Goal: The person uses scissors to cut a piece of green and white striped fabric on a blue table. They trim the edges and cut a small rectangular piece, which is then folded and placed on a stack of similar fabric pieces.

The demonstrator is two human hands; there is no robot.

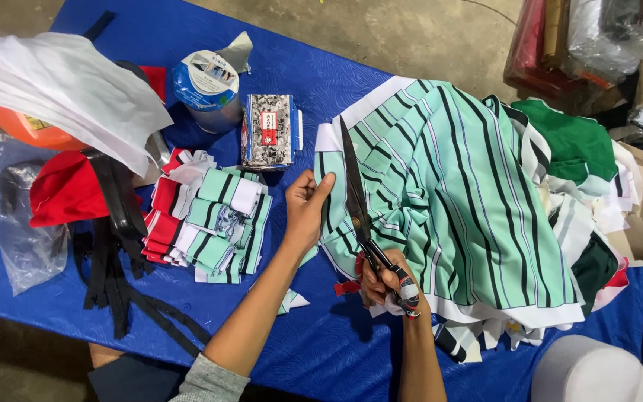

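My right hand point(387, 286) grips the handles of long black scissors point(355, 195), whose blades point away from me along the left edge of a mint-green fabric point(455, 186) with black and white stripes. My left hand point(305, 208) pinches that same left edge of the fabric just beside the blades. The striped fabric lies spread over a pile of other cloth on a blue table point(321, 342).
A stack of cut striped and red pieces point(206, 216) lies left of my left hand. Behind it are a patterned box point(268, 128), a roll of tape point(206, 85), white cloth point(61, 82), a red cap point(65, 190) and black straps point(113, 253). Green cloth point(571, 141) lies at right.
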